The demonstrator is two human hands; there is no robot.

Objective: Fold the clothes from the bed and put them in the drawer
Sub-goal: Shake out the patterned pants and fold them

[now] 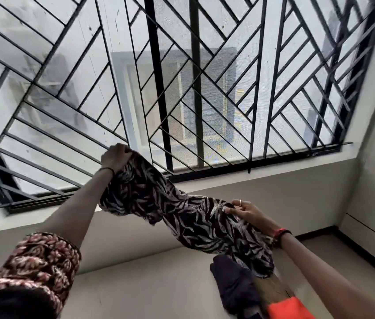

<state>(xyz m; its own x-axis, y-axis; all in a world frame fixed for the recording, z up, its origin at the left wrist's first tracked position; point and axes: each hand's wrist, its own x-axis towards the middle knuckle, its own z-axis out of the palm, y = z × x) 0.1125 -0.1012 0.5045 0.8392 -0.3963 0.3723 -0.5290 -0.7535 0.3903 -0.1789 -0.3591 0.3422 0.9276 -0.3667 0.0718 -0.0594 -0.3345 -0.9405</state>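
brown wood surface [271,290] btm right: navy cloth [234,286] beside it, orange cloth [290,309] over near end.

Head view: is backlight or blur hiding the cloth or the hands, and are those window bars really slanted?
Head view: daylight through the window grille backlights the scene, yet the leaf-print garment and both grips, left hand and right hand, read clearly; head view: the grille splays outward, likely wide-angle distortion, and its bars smear near the right edge.
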